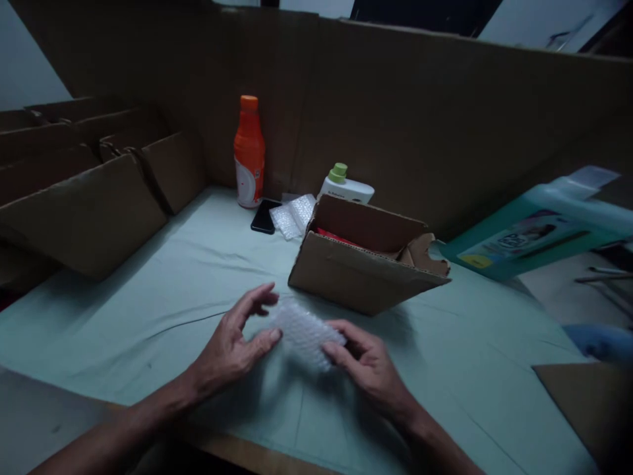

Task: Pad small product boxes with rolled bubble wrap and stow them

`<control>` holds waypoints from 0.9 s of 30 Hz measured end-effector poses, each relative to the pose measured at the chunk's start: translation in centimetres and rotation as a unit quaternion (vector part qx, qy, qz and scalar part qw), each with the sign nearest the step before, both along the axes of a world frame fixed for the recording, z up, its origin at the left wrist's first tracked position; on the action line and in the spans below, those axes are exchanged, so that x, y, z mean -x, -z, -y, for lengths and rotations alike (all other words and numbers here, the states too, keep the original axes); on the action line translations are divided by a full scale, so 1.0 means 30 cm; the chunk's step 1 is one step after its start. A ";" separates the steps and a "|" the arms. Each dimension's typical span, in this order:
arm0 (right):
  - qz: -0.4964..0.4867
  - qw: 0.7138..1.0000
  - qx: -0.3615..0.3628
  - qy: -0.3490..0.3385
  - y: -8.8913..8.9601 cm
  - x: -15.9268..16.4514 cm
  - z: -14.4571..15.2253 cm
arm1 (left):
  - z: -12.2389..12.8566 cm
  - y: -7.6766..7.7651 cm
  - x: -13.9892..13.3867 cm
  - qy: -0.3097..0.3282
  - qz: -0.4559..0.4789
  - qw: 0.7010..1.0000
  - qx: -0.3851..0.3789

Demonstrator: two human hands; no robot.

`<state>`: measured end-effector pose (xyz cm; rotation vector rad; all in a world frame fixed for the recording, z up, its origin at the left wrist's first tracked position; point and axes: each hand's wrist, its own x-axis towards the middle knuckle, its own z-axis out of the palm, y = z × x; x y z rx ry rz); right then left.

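Between my hands, above the pale green cloth, is a slightly blurred piece of bubble wrap (305, 333), folded flat. My right hand (368, 366) pinches its right end between thumb and fingers. At the other end, my left hand (237, 340) has thumb and fingers spread apart, the thumb tip close to the wrap's edge; whether it touches cannot be made out. Whether anything lies inside the wrap is not visible. Just beyond it stands an open cardboard box (356, 270) with something red inside, mostly hidden by the box wall.
At the back are an orange bottle (249, 155), a black phone (264, 218), more bubble wrap (293, 216) and a white bottle with a green cap (338, 173). Divided cardboard boxes (89, 204) stand left. A jug of green liquid (534, 227) leans at right. Cardboard walls (420, 125) enclose the back.
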<state>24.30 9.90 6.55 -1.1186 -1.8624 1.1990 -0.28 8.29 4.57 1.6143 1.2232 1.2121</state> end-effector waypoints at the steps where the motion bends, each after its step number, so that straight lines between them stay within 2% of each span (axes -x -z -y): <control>1: 0.005 0.999 -0.025 0.025 -0.043 -0.028 -0.014 | -0.051 -0.043 -0.012 -0.014 -0.038 0.997 -0.067; 3: 0.017 0.993 -0.090 0.078 -0.138 -0.083 -0.049 | -0.166 -0.126 -0.046 -0.039 -0.109 0.976 -0.182; 5: 0.020 0.978 -0.161 0.131 -0.232 -0.133 -0.094 | -0.272 -0.182 -0.088 -0.047 -0.153 0.959 -0.233; 6: 0.018 0.969 -0.192 0.156 -0.275 -0.155 -0.120 | -0.312 -0.194 -0.109 -0.047 -0.166 0.955 -0.240; 8: 0.019 0.954 -0.228 0.195 -0.349 -0.194 -0.179 | -0.352 -0.185 -0.142 -0.042 -0.180 0.953 -0.242; 10: 0.049 0.951 -0.234 0.196 -0.407 -0.221 -0.245 | -0.343 -0.147 -0.160 -0.039 -0.178 0.951 -0.248; 13: 0.139 0.966 -0.196 0.097 -0.459 -0.225 -0.349 | -0.290 -0.085 -0.159 -0.035 -0.150 0.951 -0.267; 16: 0.244 0.957 -0.154 -0.035 -0.468 -0.158 -0.445 | -0.260 -0.060 -0.151 -0.035 -0.140 0.953 -0.268; 18: 0.339 0.925 -0.147 -0.092 -0.452 -0.077 -0.492 | -0.261 -0.061 -0.150 -0.037 -0.149 0.953 -0.261; 20: 0.430 0.881 -0.143 -0.136 -0.421 0.012 -0.521 | -0.269 -0.065 -0.152 -0.037 -0.155 0.953 -0.257; 22: 0.489 0.844 -0.138 -0.171 -0.377 0.092 -0.536 | -0.277 -0.064 -0.153 -0.036 -0.150 0.954 -0.258; 24: 0.520 0.824 -0.131 -0.186 -0.329 0.148 -0.546 | -0.282 -0.060 -0.153 -0.033 -0.139 0.955 -0.261; 27: 0.515 0.828 -0.123 -0.185 -0.290 0.165 -0.563 | -0.286 -0.057 -0.153 -0.026 -0.130 0.958 -0.254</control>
